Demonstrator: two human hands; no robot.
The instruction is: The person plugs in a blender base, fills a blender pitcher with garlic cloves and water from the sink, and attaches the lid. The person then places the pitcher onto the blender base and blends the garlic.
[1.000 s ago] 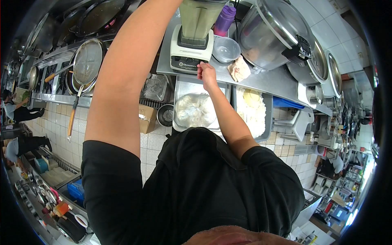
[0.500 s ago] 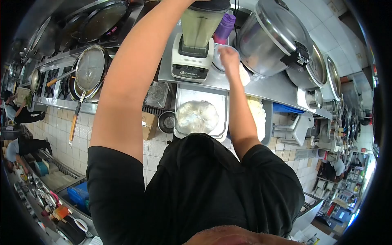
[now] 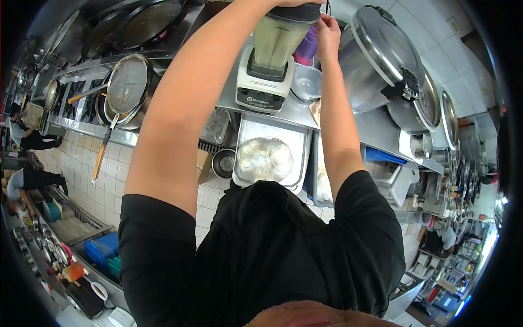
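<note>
A blender (image 3: 260, 90) with a white base stands on the steel counter, its jug (image 3: 274, 46) partly filled with something pale green. My left hand (image 3: 294, 2) is on the black lid (image 3: 289, 13), mostly cut off by the top edge, its fingers not clearly visible. Beside the lid, to its right, my right hand (image 3: 328, 37) is raised with fingers curled in, close to a black cord (image 3: 329, 7); what they grip is hidden. Below that hand are a purple bottle (image 3: 306, 48) and a clear round container (image 3: 306, 83).
A large steel pot (image 3: 376, 60) with a clamped lid stands right of the blender. Below the counter edge, a tied plastic bag (image 3: 265, 159) lies in a white tray (image 3: 297, 131). A strainer (image 3: 127, 85) rests over pans at left. People work in the far-left background.
My right hand has moved up from the clear container to beside the blender lid. My left hand stays on the lid. The view has shifted slightly.
</note>
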